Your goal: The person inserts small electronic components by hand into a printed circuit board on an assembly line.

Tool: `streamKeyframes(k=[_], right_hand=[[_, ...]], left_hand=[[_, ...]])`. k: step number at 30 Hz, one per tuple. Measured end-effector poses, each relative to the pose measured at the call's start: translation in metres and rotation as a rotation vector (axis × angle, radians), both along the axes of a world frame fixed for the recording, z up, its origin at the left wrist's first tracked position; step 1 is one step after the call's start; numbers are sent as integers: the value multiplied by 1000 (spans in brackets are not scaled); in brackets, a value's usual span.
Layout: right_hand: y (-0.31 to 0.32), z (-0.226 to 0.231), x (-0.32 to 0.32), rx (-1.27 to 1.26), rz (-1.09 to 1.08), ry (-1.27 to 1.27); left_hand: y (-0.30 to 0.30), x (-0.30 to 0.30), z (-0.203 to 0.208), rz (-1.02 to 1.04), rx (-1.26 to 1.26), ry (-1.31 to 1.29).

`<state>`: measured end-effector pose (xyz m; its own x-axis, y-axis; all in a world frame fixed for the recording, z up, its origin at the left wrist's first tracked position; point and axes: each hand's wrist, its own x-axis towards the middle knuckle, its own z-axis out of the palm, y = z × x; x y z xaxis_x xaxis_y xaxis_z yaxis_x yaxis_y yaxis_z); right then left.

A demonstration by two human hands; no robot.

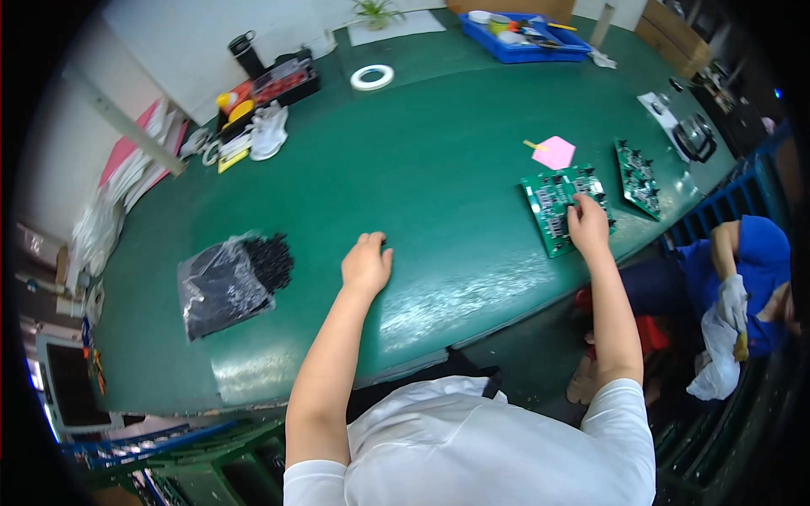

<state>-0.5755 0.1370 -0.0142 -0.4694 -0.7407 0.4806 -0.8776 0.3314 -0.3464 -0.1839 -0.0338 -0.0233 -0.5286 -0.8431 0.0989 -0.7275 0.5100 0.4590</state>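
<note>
Circuit board, green, one (550,207): lying at the right of the green table (447,160), near its front edge, carrying dark components.
Right hand (590,226): I am holding it at the board's right side, fingers bent downward; whether they are gripping a part, I cannot tell.
Left hand (367,266): I am resting it on the tabletop, well apart from the board, fingers curled; a dark speck is showing at the fingertips, gripped or not I cannot tell.
Second circuit board (639,179): lying to the right of the first.
Pink sheet (554,153): lying just behind the first board.
Clear bag (211,295): lying at left, small black parts (270,260) spilling out.
Blue tray (510,55): standing at the back.
</note>
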Motion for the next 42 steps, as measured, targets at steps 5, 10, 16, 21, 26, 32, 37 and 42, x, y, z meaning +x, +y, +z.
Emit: streamKeyframes(k=[5,10,16,21,26,32,37,42], right_hand=[[10,10,-9,164,-26,-19],[1,5,-19,203,-52,97],[-13,43,34,193,152,202],[-33,64,145,281,123,195],[-78,36,263,254,356,-53],[-101,23,354,308,409,-53],[-106,4,388,346,494,1],[-105,-11,391,256,546,53]], left_hand=[[-7,-9,-15,6,-89,38],[-8,-4,-33,189,32,313],[4,13,-48,196,336,801],[51,42,-37,184,456,872],[71,113,-31,321,325,961],[87,204,-34,452,136,861],[100,238,-44,445,133,840],[103,224,-37,442,122,733]])
